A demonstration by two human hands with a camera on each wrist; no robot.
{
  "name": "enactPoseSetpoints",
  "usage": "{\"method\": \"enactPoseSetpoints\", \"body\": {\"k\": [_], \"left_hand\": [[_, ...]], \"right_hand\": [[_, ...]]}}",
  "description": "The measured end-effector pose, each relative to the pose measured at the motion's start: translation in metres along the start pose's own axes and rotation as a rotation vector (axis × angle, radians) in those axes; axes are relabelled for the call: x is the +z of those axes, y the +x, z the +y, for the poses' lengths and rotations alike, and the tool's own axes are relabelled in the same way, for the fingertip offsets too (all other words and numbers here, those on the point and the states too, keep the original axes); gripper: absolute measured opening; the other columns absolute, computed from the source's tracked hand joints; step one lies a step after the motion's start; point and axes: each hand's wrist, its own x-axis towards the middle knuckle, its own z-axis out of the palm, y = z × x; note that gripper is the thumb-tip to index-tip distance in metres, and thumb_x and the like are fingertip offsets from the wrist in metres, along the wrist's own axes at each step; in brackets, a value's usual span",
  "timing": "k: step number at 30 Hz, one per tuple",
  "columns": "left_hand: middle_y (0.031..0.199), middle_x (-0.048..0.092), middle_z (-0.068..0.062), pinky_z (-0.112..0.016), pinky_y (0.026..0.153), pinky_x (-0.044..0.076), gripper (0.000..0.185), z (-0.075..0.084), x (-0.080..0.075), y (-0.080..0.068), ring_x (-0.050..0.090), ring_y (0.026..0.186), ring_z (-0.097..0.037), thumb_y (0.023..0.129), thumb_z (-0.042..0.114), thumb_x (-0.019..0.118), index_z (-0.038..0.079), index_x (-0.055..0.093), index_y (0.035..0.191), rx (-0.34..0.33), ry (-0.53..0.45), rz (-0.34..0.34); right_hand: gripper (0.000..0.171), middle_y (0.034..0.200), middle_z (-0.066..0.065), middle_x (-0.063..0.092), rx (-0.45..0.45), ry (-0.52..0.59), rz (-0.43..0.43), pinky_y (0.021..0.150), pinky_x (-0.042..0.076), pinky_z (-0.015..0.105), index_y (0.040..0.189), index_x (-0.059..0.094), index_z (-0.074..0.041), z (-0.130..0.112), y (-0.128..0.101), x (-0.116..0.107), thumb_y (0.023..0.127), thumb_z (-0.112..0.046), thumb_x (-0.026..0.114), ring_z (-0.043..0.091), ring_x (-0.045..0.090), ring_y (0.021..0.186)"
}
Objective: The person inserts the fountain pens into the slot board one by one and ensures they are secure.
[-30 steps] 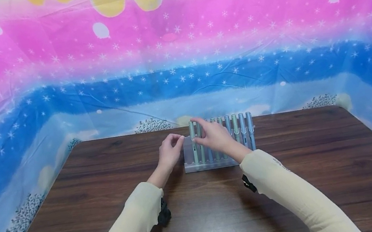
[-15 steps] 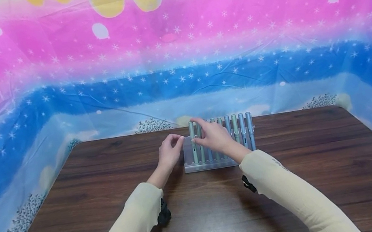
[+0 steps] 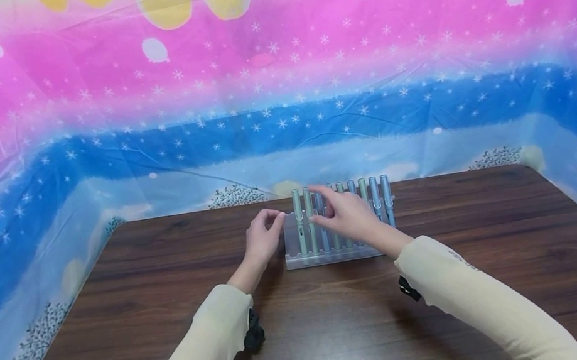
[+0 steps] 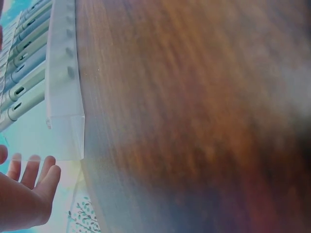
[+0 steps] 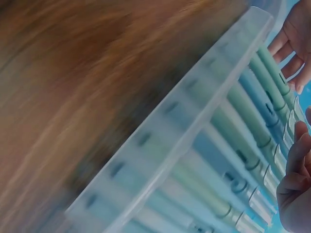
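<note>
A clear pen stand (image 3: pixel 302 262) stands on the table, with several capped pens upright in a row, pale green and blue. My left hand (image 3: pixel 261 235) pinches the stand's left edge between thumb and fingertips; in the left wrist view its fingers (image 4: pixel 46 179) lie at the clear panel's side. My right hand (image 3: pixel 350 215) is in front of the row, thumb and index finger spread apart beside the second green pen (image 3: pixel 307 202). It hides several pens in the middle. The leftmost green pen (image 3: pixel 299 223) stands upright in its slot, free of both hands.
The dark wooden table (image 3: pixel 315 341) spreads around the stand. A printed cloth (image 3: pixel 279 124) in pink and blue hangs behind and along both sides. Black wrist cameras (image 3: pixel 253 331) sit on both sleeves.
My right hand has drawn away from the leftmost pen and shifted slightly to the right and down. The left hand has stayed at the stand's edge.
</note>
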Motion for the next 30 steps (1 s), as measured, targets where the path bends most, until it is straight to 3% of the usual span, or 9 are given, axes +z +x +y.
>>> {"method": "enactPoseSetpoints", "body": {"k": [7,15,25,27,30], "left_hand": [[0.1,0.057,-0.009,-0.036,0.08,0.042,0.022,0.003,-0.001,0.001,0.054,0.089,-0.022,0.09,0.023,0.051,0.004,0.057,0.099,-0.013,0.026,-0.01],[0.101,0.056,-0.009,-0.036,0.08,0.042,0.022,0.002,-0.003,0.001,0.053,0.09,-0.022,0.09,0.024,0.05,0.005,0.056,0.1,-0.022,0.018,-0.028],[0.102,0.055,-0.011,-0.038,0.081,0.041,0.028,0.004,-0.007,0.0,0.051,0.093,-0.024,0.092,0.028,0.047,0.006,0.054,0.105,-0.06,-0.011,-0.052],[0.105,0.054,-0.011,-0.038,0.083,0.04,0.031,0.004,-0.008,-0.001,0.05,0.097,-0.024,0.092,0.031,0.044,0.007,0.052,0.109,-0.065,0.01,-0.061],[0.113,0.052,-0.013,-0.04,0.088,0.037,0.036,0.004,-0.012,-0.004,0.047,0.105,-0.025,0.093,0.032,0.042,0.006,0.048,0.116,-0.015,0.089,-0.07]], "right_hand": [[0.052,0.055,-0.009,0.047,-0.031,-0.028,0.014,0.036,0.031,0.026,0.129,0.042,-0.017,0.019,-0.022,-0.011,0.083,-0.029,0.061,0.01,0.041,0.041],[0.051,0.057,-0.011,0.047,-0.043,-0.077,0.038,0.037,0.033,0.026,0.13,0.04,-0.017,0.038,-0.042,-0.021,0.084,-0.027,0.06,0.006,0.04,0.041],[0.048,0.058,-0.012,0.046,-0.057,-0.1,0.057,0.038,0.033,0.026,0.127,0.043,-0.015,0.049,-0.059,-0.037,0.084,-0.027,0.06,0.005,0.039,0.041],[0.047,0.058,-0.013,0.046,-0.061,-0.104,0.054,0.038,0.032,0.025,0.127,0.044,-0.014,0.052,-0.063,-0.039,0.084,-0.027,0.06,0.004,0.038,0.041],[0.046,0.058,-0.013,0.045,-0.069,-0.107,0.054,0.038,0.032,0.025,0.126,0.045,-0.013,0.057,-0.07,-0.043,0.085,-0.027,0.059,0.004,0.037,0.04]]}}
